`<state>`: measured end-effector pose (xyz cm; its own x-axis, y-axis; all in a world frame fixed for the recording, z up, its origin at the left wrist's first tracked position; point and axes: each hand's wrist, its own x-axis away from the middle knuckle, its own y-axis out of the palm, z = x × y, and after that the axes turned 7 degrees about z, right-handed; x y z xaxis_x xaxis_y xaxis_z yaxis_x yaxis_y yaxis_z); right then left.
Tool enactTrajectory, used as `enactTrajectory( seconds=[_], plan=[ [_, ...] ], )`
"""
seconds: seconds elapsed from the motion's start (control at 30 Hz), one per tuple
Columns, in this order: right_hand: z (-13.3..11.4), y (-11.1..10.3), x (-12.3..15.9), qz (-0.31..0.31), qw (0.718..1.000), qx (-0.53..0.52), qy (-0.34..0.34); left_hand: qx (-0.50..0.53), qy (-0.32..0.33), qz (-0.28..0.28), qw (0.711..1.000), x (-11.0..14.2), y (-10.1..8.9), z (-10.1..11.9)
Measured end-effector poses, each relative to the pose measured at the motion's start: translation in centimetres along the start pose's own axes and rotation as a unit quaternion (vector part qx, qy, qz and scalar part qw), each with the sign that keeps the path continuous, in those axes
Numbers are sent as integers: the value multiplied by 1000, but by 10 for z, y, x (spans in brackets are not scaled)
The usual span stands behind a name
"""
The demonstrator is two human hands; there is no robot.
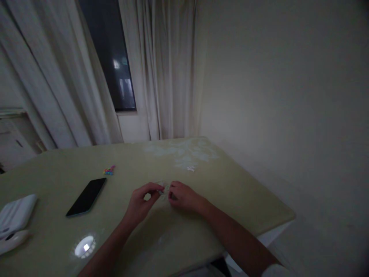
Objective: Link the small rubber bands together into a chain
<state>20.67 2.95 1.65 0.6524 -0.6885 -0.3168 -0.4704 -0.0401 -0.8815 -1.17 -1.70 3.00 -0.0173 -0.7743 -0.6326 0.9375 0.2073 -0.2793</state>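
Over the middle of the table (230,200), my left hand (141,201) pinches thumb and forefinger together on something too small to make out. Just to its right, my right hand (181,195) has its fingers curled and closed; what they hold, if anything, is hidden. Small pale, see-through pieces (163,197) show in the gap between the two sets of fingertips. Beyond my right hand lies a little group of small white pieces (190,169). A small heap of bright multicoloured pieces (109,170) is farther off to the left.
A black phone (87,197) lies left of my left hand. At the far left edge are a white case-like object (17,214) and a rounded white object (13,241). Curtains (173,77) hang behind the table, and a wall (288,115) runs along its right side.
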Motion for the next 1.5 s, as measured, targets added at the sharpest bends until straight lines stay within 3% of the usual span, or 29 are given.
enactTrajectory(
  seconds=[0.17,0.37,0.5,0.57,0.67,0.77,0.83,1.5],
  plan=[
    [2,2,-1,-8,1000,8,1,79,-22,4,997,0,-2,13],
    [3,0,0,-18,1000,-1,-14,222,-151,-11,963,4,-4,15],
    [1,-2,0,4,992,-130,11,242,-164,-9,956,3,-3,15],
    [-3,-5,-1,26,962,-268,42,252,-158,-16,955,1,-2,18],
    [-12,-12,-2,49,889,-451,68,256,-166,-25,952,-2,0,22],
    [-19,-18,-2,64,835,-541,69,237,-174,-24,955,-3,2,23],
    [-22,-20,-1,70,820,-563,76,221,-173,-26,960,-3,4,21],
    [-15,-2,-5,73,800,-586,109,58,-54,-8,997,-1,6,5]
  ],
)
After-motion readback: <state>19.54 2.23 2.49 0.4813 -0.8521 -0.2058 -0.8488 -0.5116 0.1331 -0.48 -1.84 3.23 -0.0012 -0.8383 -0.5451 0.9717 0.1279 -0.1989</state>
